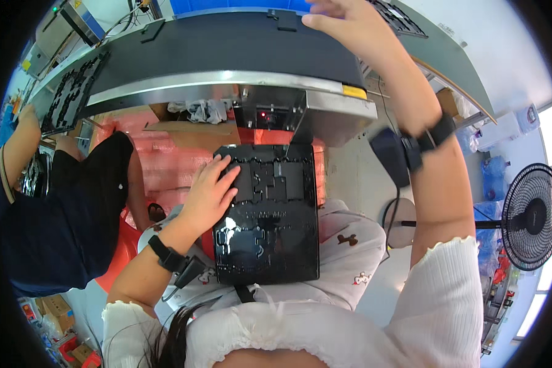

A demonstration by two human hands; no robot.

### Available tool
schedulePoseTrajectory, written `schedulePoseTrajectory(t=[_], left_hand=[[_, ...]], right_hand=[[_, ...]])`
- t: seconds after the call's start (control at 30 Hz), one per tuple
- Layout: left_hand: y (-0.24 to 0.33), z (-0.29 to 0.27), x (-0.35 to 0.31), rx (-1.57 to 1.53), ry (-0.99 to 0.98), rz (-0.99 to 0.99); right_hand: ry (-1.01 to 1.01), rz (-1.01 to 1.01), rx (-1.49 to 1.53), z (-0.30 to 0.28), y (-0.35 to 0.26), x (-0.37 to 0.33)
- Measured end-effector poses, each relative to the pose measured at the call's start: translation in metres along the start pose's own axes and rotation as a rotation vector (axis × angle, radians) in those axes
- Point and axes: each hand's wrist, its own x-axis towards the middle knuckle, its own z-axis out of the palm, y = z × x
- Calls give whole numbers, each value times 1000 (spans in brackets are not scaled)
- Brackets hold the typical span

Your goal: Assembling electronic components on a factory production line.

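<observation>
A black plastic tray (267,245) with moulded recesses lies across my lap. In its upper half sit flat dark pieces (288,182), whose exact kind I cannot tell. My left hand (210,195) rests on the tray's upper left side, fingers spread and fingertips beside those pieces. Stretched over the far right end of the conveyor belt (214,49) is my right hand (343,23). Its thumb stands apart from the fingers, which partly leave the picture, and I see nothing in its grasp. Left of that thumb a flat black piece (285,20) lies on the belt.
Another flat black piece (153,32) lies farther left on the belt. A seated co-worker (67,208) is at my left, near a black tray (73,92). A metal conveyor frame (337,116) stands before my knees. At right are a fan (532,216) and a grey table (454,67).
</observation>
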Motion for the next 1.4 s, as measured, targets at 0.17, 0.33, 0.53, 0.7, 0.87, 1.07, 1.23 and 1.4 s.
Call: schedulePoseTrajectory(t=[0.17, 0.33, 0.53, 0.7, 0.87, 1.07, 1.23, 1.4], left_hand=[[8, -31, 27, 38, -228, -3], [22, -27, 37, 177, -305, 79], [12, -22, 60, -76, -343, 68], [6, -57, 96, -186, -9, 138], [-21, -116, 219, -317, 284, -4], [-130, -93, 317, 277, -164, -195], [-109, -92, 319, 281, -45, 54], [14, -108, 234, 284, -4, -15]], right_hand=[[70, -23, -637, 27, 141, 95], [-408, 212, -757, -10, 119, 99], [89, -171, -623, -28, 88, 54], [135, 313, 315, -27, 47, -36], [95, 469, 667, -7, 31, -134], [-199, 708, 856, 25, 13, -208], [-314, 869, 839, 40, 4, -243], [-344, 420, 482, 117, 20, -288]])
